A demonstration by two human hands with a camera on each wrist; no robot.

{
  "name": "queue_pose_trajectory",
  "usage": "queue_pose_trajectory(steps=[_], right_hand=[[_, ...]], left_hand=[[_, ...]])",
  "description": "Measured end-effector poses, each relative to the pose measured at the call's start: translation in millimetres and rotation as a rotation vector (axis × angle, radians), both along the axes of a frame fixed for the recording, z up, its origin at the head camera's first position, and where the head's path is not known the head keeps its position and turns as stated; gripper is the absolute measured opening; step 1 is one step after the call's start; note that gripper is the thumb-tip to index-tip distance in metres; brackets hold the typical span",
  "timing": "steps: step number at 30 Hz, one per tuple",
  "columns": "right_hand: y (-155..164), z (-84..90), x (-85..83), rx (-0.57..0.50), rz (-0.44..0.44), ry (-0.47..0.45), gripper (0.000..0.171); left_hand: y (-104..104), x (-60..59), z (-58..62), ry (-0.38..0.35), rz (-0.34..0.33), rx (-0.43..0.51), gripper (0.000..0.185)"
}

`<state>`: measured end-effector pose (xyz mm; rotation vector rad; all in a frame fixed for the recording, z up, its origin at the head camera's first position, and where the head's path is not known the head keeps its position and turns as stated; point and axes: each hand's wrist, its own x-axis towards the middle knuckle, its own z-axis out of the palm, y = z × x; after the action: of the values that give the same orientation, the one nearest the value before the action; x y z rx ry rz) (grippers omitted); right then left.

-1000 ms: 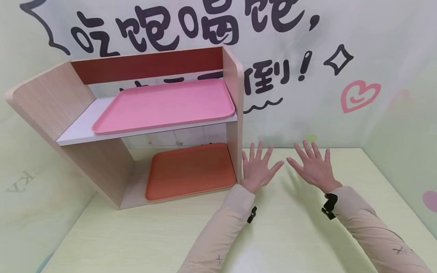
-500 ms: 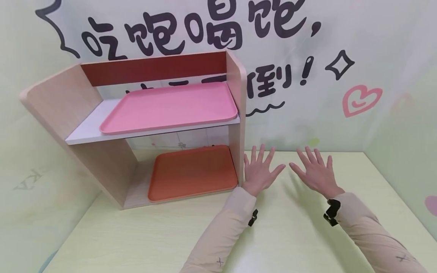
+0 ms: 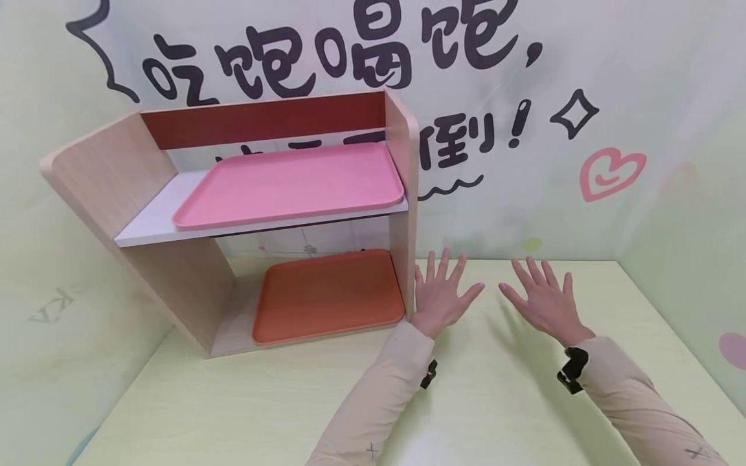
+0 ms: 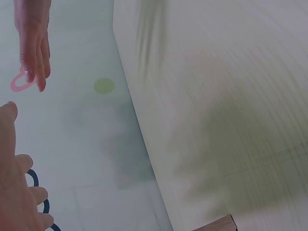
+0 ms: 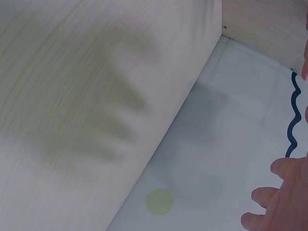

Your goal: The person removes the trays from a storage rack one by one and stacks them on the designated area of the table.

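Observation:
My left hand [image 3: 438, 299] hovers above the tabletop, palm down with fingers spread, close by the right side panel of the wooden shelf [image 3: 402, 259]. To its right my right hand [image 3: 546, 303] is held the same way, also over the table and holding nothing. A pink tray [image 3: 291, 184] lies on the upper board of the shelf. An orange tray [image 3: 329, 298] rests on the lower board. Both hands appear in the left wrist view, my left hand [image 4: 17, 192] at the lower left and my right hand [image 4: 33, 43] at the upper left.
The pale wood-grain table [image 3: 495, 401] meets a wall [image 3: 524, 207] printed with black lettering and a pink heart. A side wall [image 3: 693, 246] bounds the table on the right. The shelf takes up the table's left part.
The head view has shifted slightly, so the scene sits a little lower and the shelf farther right. My right hand has drifted slightly right, away from the left. The trays stay in place.

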<state>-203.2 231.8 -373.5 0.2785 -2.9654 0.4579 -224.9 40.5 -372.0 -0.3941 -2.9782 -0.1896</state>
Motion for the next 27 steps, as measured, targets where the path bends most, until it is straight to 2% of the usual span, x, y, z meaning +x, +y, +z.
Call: queue_pose_trajectory(steps=[12, 27], right_hand=[[0.6, 0.9, -0.1, -0.012, 0.011, -0.025, 0.072], [-0.9, 1.2, 1.3, 0.000, 0.016, 0.003, 0.072]], left_hand=[[0.9, 0.0, -2.8, 0.013, -0.011, 0.012, 0.066], [0.7, 2.8, -2.4, 0.008, -0.023, 0.025, 0.065]])
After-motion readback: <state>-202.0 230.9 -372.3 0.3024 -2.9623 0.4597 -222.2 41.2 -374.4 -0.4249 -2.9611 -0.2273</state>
